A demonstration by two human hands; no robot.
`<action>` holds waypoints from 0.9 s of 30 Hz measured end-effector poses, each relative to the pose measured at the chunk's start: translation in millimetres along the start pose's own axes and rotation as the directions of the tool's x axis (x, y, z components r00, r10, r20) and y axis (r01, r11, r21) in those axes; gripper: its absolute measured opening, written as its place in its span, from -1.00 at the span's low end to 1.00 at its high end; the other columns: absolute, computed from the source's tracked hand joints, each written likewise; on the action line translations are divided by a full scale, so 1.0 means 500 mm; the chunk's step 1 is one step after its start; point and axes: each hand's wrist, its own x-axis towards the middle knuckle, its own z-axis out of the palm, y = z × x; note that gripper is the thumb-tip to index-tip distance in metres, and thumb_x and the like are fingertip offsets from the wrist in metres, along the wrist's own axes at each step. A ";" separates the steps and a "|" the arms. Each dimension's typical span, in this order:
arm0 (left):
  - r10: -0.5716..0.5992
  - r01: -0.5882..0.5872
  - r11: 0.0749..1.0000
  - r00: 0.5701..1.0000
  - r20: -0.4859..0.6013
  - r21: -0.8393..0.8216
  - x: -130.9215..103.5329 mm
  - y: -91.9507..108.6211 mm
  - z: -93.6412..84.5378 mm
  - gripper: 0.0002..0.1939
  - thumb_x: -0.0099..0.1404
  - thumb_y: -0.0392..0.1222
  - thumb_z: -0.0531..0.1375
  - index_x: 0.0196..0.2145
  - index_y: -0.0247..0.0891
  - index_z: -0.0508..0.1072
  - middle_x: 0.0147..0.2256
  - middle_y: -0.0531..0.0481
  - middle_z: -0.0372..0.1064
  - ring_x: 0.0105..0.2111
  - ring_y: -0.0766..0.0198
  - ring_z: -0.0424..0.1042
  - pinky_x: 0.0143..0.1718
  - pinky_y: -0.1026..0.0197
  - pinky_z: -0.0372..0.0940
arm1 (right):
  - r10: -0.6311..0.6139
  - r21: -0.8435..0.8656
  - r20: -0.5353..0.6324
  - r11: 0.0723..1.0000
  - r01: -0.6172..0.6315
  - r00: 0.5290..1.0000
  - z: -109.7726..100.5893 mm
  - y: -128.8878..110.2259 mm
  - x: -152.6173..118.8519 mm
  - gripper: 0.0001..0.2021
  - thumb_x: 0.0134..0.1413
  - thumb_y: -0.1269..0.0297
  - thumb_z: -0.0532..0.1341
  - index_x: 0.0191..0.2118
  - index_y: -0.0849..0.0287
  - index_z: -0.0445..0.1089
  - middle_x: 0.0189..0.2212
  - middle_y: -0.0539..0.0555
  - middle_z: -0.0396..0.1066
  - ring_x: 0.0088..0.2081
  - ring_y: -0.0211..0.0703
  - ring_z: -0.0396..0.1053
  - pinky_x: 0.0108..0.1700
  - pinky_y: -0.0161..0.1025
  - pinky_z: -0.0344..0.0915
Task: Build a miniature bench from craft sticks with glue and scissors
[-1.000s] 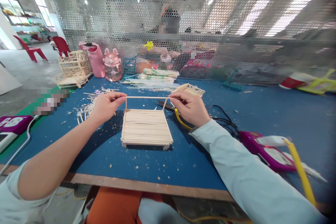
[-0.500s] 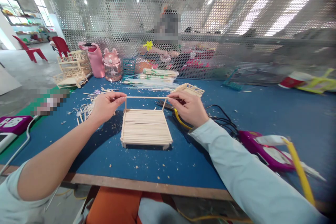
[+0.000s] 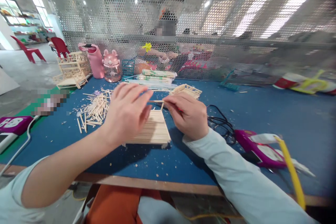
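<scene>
A small platform of pale wooden sticks (image 3: 154, 129) rests on the blue table in front of me. At its back right corner stands a short upright stick (image 3: 162, 106), and a thin crossbar stick (image 3: 156, 101) runs level from its top. My right hand (image 3: 189, 113) pinches the crossbar's right end between thumb and fingertips. My left hand (image 3: 128, 113) is raised in front of the platform's left part, fingers stretched and slightly curved, holding nothing that I can see. It hides the left upright and the crossbar's left end.
Cut stick pieces (image 3: 97, 110) lie in a heap at left. A small stick frame (image 3: 187, 91) and packs of sticks (image 3: 157, 75) lie behind. Pink bottles (image 3: 112, 65) stand by the mesh screen (image 3: 204, 14). Black cable (image 3: 222, 120) and a purple power strip (image 3: 259, 150) are at right.
My left hand has let go of the crossbar's left end and swung right and nearer, across the platform's left side. My right hand stays at the right end.
</scene>
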 end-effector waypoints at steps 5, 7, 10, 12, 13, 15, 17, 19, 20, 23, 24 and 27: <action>-0.052 0.081 0.993 0.954 0.296 -0.089 0.010 0.032 0.020 -0.67 0.34 -0.14 -0.04 -0.20 -0.29 0.48 -0.33 -0.15 0.49 -0.31 0.13 0.42 -0.20 0.09 0.23 | -0.161 -0.084 -0.002 0.983 0.160 0.987 -0.002 -0.030 -0.008 -0.86 0.10 0.42 0.14 -0.31 0.18 0.46 -0.43 0.11 0.51 -0.40 -0.17 0.42 -0.34 -0.25 0.36; -0.072 0.123 0.985 0.929 0.362 -0.120 0.013 0.029 0.021 -0.65 0.35 -0.12 -0.06 -0.27 -0.28 0.50 -0.38 -0.12 0.49 -0.38 0.16 0.41 -0.35 0.18 0.22 | -0.202 -0.095 -0.003 0.975 0.201 0.979 0.004 -0.032 -0.015 -0.86 0.09 0.44 0.14 -0.31 0.19 0.45 -0.43 0.11 0.51 -0.41 -0.18 0.41 -0.34 -0.26 0.37; -0.089 0.179 0.968 0.901 0.426 -0.175 0.019 0.022 0.017 -0.67 0.33 -0.15 -0.02 -0.40 -0.25 0.50 -0.46 -0.07 0.47 -0.46 0.22 0.39 -0.44 0.24 0.16 | -0.215 -0.068 -0.007 0.974 0.214 0.977 0.012 -0.033 -0.023 -0.86 0.09 0.45 0.14 -0.31 0.18 0.44 -0.44 0.09 0.50 -0.41 -0.19 0.41 -0.33 -0.26 0.37; -0.107 0.216 0.954 0.892 0.439 -0.206 0.022 0.018 0.014 -0.69 0.30 -0.18 0.02 -0.48 -0.24 0.49 -0.52 -0.04 0.44 -0.50 0.24 0.36 -0.47 0.25 0.13 | -0.195 -0.001 0.010 0.981 0.195 0.981 0.007 -0.026 -0.024 -0.86 0.10 0.44 0.14 -0.27 0.15 0.42 -0.41 0.08 0.50 -0.37 -0.20 0.42 -0.31 -0.27 0.37; -0.125 0.234 0.949 0.895 0.429 -0.212 0.022 0.015 0.013 -0.71 0.29 -0.19 0.03 -0.49 -0.24 0.48 -0.54 -0.03 0.43 -0.52 0.25 0.35 -0.48 0.26 0.12 | -0.149 0.032 0.003 0.988 0.149 0.989 -0.001 -0.018 -0.024 -0.86 0.09 0.41 0.16 -0.23 0.13 0.41 -0.37 0.07 0.49 -0.36 -0.20 0.42 -0.31 -0.27 0.37; -0.170 0.265 0.940 0.909 0.380 -0.213 0.020 0.007 0.012 -0.74 0.28 -0.20 0.05 -0.46 -0.23 0.50 -0.54 -0.02 0.42 -0.53 0.27 0.34 -0.48 0.26 0.11 | 0.036 0.072 -0.062 0.997 -0.032 0.997 -0.027 0.005 -0.021 -0.79 0.05 0.30 0.20 -0.15 0.11 0.36 -0.29 0.08 0.46 -0.36 -0.21 0.40 -0.36 -0.29 0.35; -0.204 0.279 0.936 0.927 0.316 -0.214 0.013 -0.004 0.012 -0.75 0.27 -0.19 0.05 -0.40 -0.24 0.51 -0.52 -0.01 0.44 -0.51 0.28 0.35 -0.46 0.26 0.13 | 0.299 0.063 -0.139 0.954 -0.292 0.944 -0.056 0.036 -0.021 -0.77 0.04 0.16 0.19 -0.19 0.14 0.34 -0.30 0.09 0.43 -0.40 -0.22 0.37 -0.43 -0.30 0.30; -0.213 0.272 0.941 0.939 0.272 -0.203 0.004 -0.015 0.013 -0.74 0.28 -0.18 0.04 -0.36 -0.25 0.51 -0.48 -0.01 0.46 -0.46 0.28 0.38 -0.41 0.26 0.17 | 0.474 -0.099 0.112 0.880 -0.465 0.873 -0.074 0.064 -0.026 -0.70 0.11 0.05 0.07 -0.45 0.15 0.35 -0.55 0.02 0.36 -0.50 -0.24 0.31 -0.47 -0.31 0.21; -0.212 0.265 0.946 0.943 0.258 -0.190 -0.002 -0.019 0.014 -0.73 0.29 -0.18 0.03 -0.35 -0.25 0.51 -0.46 -0.02 0.47 -0.45 0.28 0.39 -0.39 0.26 0.19 | 0.552 -0.239 0.315 0.833 -0.498 0.772 -0.077 0.074 -0.029 -0.64 0.10 0.01 0.06 -0.54 0.16 0.33 -0.62 0.01 0.32 -0.53 -0.24 0.29 -0.49 -0.31 0.16; -0.197 0.233 0.962 0.954 0.225 -0.143 -0.017 -0.026 0.019 -0.72 0.31 -0.18 0.00 -0.31 -0.28 0.50 -0.44 -0.02 0.48 -0.43 0.30 0.40 -0.38 0.27 0.21 | 0.669 -0.560 0.642 0.742 -0.367 0.373 -0.060 0.084 -0.040 -0.66 0.00 -0.02 0.14 -0.53 0.17 0.37 -0.55 0.04 0.41 -0.45 -0.18 0.35 -0.47 -0.31 0.09; -0.186 0.218 0.967 0.959 0.214 -0.135 -0.021 -0.026 0.020 -0.72 0.31 -0.18 0.00 -0.30 -0.28 0.50 -0.44 -0.02 0.47 -0.44 0.31 0.39 -0.38 0.28 0.21 | 0.694 -0.616 0.644 0.720 -0.320 0.321 -0.052 0.082 -0.042 -0.67 0.02 0.00 0.13 -0.47 0.17 0.40 -0.47 0.08 0.46 -0.39 -0.14 0.38 -0.44 -0.30 0.10; -0.140 0.165 0.978 0.972 0.188 -0.129 -0.028 -0.024 0.025 -0.71 0.32 -0.18 -0.01 -0.31 -0.29 0.50 -0.47 -0.02 0.45 -0.46 0.33 0.37 -0.41 0.29 0.20 | 0.731 -0.685 0.624 0.681 -0.259 0.275 -0.039 0.071 -0.045 -0.59 0.12 -0.01 0.00 -0.38 0.17 0.46 -0.34 0.18 0.49 -0.28 -0.05 0.42 -0.39 -0.25 0.13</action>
